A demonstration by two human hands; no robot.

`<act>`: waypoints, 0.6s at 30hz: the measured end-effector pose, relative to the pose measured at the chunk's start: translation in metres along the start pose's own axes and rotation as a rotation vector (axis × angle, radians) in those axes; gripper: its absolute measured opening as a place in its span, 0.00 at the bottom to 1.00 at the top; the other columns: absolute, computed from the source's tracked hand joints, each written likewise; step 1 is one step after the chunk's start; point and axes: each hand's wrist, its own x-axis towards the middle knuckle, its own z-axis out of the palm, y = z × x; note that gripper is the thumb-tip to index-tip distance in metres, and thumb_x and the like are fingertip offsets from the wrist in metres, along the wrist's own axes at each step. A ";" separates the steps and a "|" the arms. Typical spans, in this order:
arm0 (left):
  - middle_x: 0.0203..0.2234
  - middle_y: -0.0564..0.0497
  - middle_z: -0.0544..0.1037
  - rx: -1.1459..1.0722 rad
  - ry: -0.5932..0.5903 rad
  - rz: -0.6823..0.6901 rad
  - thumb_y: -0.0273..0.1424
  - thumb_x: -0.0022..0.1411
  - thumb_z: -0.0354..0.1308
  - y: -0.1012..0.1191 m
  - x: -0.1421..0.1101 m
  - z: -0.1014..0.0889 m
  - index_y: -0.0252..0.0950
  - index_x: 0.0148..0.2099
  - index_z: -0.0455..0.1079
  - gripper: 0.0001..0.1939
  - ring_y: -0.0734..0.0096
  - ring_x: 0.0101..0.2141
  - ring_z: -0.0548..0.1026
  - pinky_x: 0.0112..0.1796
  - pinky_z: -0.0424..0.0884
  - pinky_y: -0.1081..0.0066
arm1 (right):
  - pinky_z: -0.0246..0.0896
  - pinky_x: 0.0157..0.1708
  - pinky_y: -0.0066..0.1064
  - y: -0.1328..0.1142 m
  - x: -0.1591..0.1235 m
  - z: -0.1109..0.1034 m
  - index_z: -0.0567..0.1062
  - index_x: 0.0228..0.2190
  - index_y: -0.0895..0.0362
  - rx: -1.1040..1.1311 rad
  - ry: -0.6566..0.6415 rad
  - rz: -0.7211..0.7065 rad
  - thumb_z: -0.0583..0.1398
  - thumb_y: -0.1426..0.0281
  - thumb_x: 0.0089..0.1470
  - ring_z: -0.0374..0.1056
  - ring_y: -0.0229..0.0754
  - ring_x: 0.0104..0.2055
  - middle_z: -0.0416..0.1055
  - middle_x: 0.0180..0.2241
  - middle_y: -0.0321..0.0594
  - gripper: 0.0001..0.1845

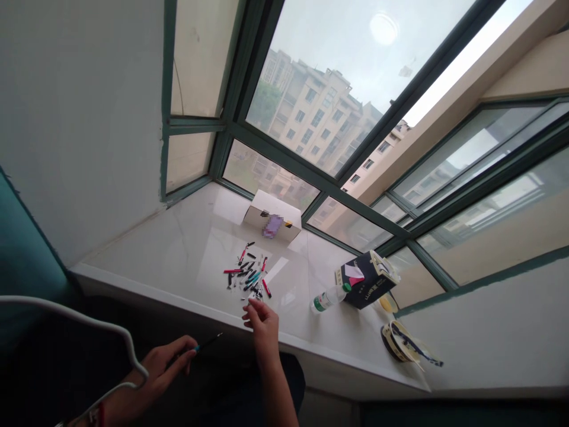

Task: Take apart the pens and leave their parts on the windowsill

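Observation:
My left hand (166,363) is low at the bottom left, its fingers closed round a thin dark pen part (208,342) with a teal end that points up and right. My right hand (261,320) reaches to the near edge of the white window sill (186,237); its fingertips are pinched at the near end of a pile of several pen pieces (249,274), red, black and teal. What the pinch holds is too small to make out.
A white cardboard box (272,223) stands at the back of the sill by the window. A lying plastic bottle (328,298), a dark blue box (368,279) and a round roll (402,343) sit on the right. A white cable (89,323) loops at the left.

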 end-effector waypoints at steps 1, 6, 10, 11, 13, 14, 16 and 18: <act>0.27 0.56 0.76 0.001 -0.005 -0.002 0.47 0.67 0.48 0.000 0.001 -0.001 0.41 0.40 0.72 0.18 0.69 0.32 0.75 0.37 0.67 0.74 | 0.68 0.35 0.34 0.009 0.008 -0.002 0.81 0.39 0.58 -0.179 0.040 -0.060 0.67 0.61 0.50 0.72 0.43 0.32 0.78 0.33 0.44 0.17; 0.28 0.55 0.78 -0.009 -0.024 -0.011 0.47 0.66 0.49 0.002 0.005 -0.003 0.41 0.41 0.73 0.18 0.68 0.33 0.76 0.38 0.68 0.74 | 0.65 0.40 0.33 0.051 0.052 -0.009 0.81 0.33 0.57 -0.753 0.050 -0.202 0.61 0.70 0.54 0.72 0.44 0.35 0.78 0.33 0.42 0.08; 0.26 0.55 0.78 -0.047 0.025 -0.018 0.49 0.63 0.51 0.001 0.006 -0.003 0.41 0.40 0.74 0.19 0.67 0.31 0.76 0.36 0.71 0.74 | 0.62 0.44 0.30 0.059 0.089 0.004 0.81 0.37 0.57 -1.047 -0.050 -0.232 0.58 0.75 0.57 0.72 0.45 0.42 0.78 0.39 0.44 0.10; 0.26 0.55 0.78 -0.056 0.054 -0.013 0.50 0.62 0.52 0.000 0.007 -0.004 0.41 0.40 0.75 0.19 0.67 0.31 0.76 0.35 0.71 0.74 | 0.61 0.44 0.30 0.057 0.098 0.009 0.81 0.37 0.56 -1.110 -0.080 -0.238 0.58 0.75 0.57 0.72 0.45 0.43 0.77 0.40 0.45 0.11; 0.25 0.55 0.78 -0.061 0.123 -0.001 0.51 0.59 0.54 -0.001 0.007 -0.006 0.43 0.39 0.76 0.19 0.67 0.30 0.76 0.35 0.73 0.74 | 0.60 0.43 0.30 0.053 0.115 0.020 0.81 0.38 0.56 -1.209 -0.135 -0.250 0.57 0.75 0.58 0.71 0.45 0.44 0.77 0.41 0.45 0.12; 0.25 0.56 0.77 -0.057 0.158 -0.002 0.51 0.59 0.54 -0.001 0.007 -0.007 0.43 0.39 0.76 0.19 0.67 0.30 0.76 0.34 0.73 0.74 | 0.60 0.42 0.30 0.050 0.122 0.026 0.81 0.39 0.56 -1.246 -0.163 -0.253 0.57 0.75 0.59 0.71 0.45 0.44 0.76 0.42 0.46 0.13; 0.24 0.56 0.77 -0.039 0.219 -0.020 0.51 0.58 0.55 -0.001 0.007 -0.011 0.43 0.39 0.76 0.19 0.67 0.30 0.76 0.34 0.73 0.74 | 0.59 0.40 0.29 0.047 0.131 0.034 0.81 0.38 0.55 -1.302 -0.211 -0.254 0.57 0.74 0.59 0.71 0.44 0.43 0.76 0.42 0.46 0.13; 0.23 0.56 0.76 -0.020 0.260 -0.037 0.51 0.58 0.55 -0.002 0.007 -0.015 0.43 0.38 0.76 0.19 0.68 0.30 0.77 0.33 0.73 0.74 | 0.59 0.39 0.29 0.046 0.135 0.039 0.81 0.37 0.55 -1.343 -0.238 -0.248 0.56 0.74 0.59 0.71 0.44 0.43 0.75 0.42 0.47 0.13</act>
